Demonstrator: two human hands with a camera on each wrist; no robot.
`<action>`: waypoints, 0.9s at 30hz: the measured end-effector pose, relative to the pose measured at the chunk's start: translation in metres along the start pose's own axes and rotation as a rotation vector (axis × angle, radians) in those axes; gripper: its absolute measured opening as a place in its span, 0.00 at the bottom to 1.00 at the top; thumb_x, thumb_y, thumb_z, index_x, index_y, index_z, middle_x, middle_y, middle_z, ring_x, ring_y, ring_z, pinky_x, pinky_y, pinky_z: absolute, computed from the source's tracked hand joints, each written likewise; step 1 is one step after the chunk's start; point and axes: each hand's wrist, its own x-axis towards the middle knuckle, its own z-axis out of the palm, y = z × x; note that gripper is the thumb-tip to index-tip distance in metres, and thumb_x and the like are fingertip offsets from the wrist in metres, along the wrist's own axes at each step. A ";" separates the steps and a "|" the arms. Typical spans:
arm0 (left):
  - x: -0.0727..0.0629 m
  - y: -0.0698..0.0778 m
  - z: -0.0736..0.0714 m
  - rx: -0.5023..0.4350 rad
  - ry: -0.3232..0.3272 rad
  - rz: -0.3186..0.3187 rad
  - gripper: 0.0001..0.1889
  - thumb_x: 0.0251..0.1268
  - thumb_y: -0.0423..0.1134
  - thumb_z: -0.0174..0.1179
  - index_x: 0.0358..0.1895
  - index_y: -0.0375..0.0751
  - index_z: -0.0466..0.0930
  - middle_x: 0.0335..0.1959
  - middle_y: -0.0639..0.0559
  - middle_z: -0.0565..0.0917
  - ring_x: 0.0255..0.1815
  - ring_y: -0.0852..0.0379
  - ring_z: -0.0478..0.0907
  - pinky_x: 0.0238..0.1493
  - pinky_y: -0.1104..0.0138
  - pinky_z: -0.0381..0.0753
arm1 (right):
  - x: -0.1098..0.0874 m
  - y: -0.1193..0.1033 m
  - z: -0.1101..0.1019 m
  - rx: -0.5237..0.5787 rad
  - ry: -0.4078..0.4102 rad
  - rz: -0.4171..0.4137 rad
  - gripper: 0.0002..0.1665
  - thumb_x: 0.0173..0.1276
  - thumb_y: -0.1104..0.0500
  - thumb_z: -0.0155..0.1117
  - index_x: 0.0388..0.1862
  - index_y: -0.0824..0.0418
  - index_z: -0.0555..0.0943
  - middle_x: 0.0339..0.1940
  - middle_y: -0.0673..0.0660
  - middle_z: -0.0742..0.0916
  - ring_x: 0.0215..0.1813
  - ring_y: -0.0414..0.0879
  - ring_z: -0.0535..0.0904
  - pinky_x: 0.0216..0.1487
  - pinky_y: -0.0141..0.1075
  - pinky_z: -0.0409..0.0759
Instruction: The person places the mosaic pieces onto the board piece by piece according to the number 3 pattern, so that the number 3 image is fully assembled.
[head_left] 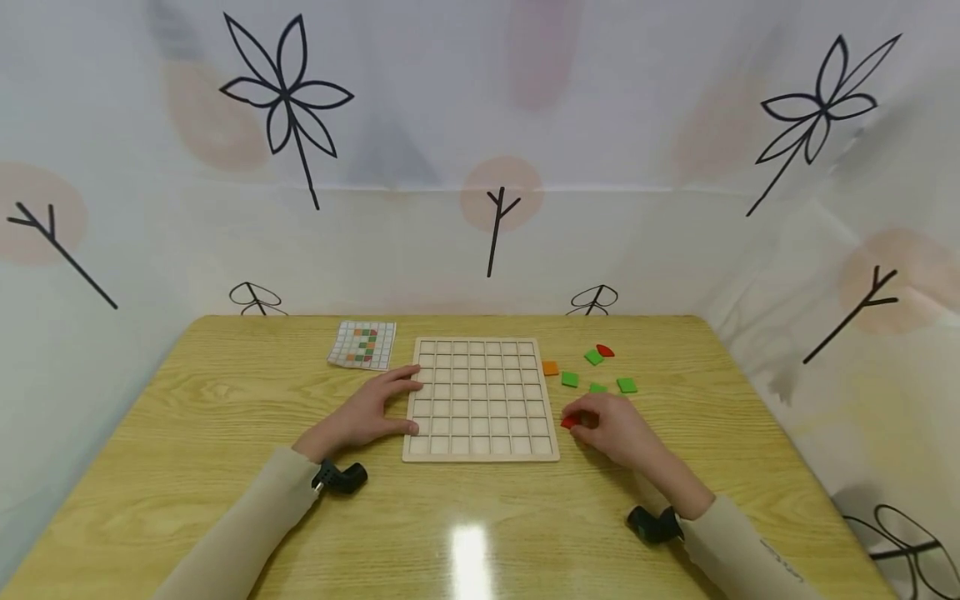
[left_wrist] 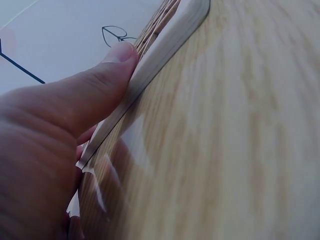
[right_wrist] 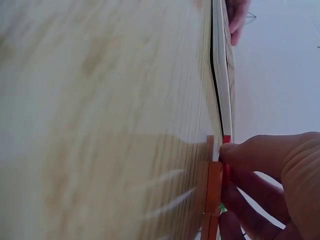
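A pale wooden board (head_left: 480,457) with a grid of square recesses lies on the table. My left hand (head_left: 367,410) rests at its left edge, fingers and thumb spread; the left wrist view shows the thumb (left_wrist: 107,82) on the rim. To the right of the board, my right hand (head_left: 615,427) pinches a red tile (right_wrist: 226,172) between thumb and fingers. The fingers hide part of that tile. Beneath it in the right wrist view are orange tiles (right_wrist: 214,187), mostly covered by the hand in the head view.
Several green tiles (head_left: 570,379) lie right of the board, with another red tile (head_left: 606,351) touching one of them and an orange tile (head_left: 551,367) by the board's edge. A paper card (head_left: 341,342) with a coloured grid pattern lies at the back left.
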 end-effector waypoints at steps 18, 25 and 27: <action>0.002 -0.003 -0.002 -0.035 -0.018 0.041 0.36 0.63 0.49 0.70 0.69 0.35 0.71 0.78 0.40 0.58 0.77 0.37 0.53 0.70 0.40 0.57 | 0.017 -0.008 -0.003 0.075 0.057 0.013 0.13 0.62 0.62 0.75 0.46 0.61 0.89 0.35 0.49 0.83 0.35 0.41 0.82 0.36 0.35 0.83; 0.001 -0.001 -0.004 -0.053 -0.038 0.019 0.36 0.61 0.48 0.71 0.70 0.36 0.71 0.78 0.42 0.57 0.77 0.39 0.51 0.71 0.40 0.56 | 0.030 -0.011 -0.002 0.110 0.084 -0.012 0.11 0.62 0.62 0.75 0.44 0.61 0.89 0.36 0.50 0.84 0.37 0.43 0.82 0.38 0.35 0.84; 0.001 -0.001 -0.004 -0.057 -0.039 0.010 0.36 0.61 0.49 0.71 0.70 0.36 0.71 0.78 0.42 0.57 0.78 0.39 0.51 0.72 0.41 0.55 | 0.034 -0.012 -0.001 0.109 0.095 -0.017 0.11 0.61 0.62 0.75 0.44 0.61 0.89 0.36 0.51 0.84 0.37 0.44 0.82 0.38 0.36 0.85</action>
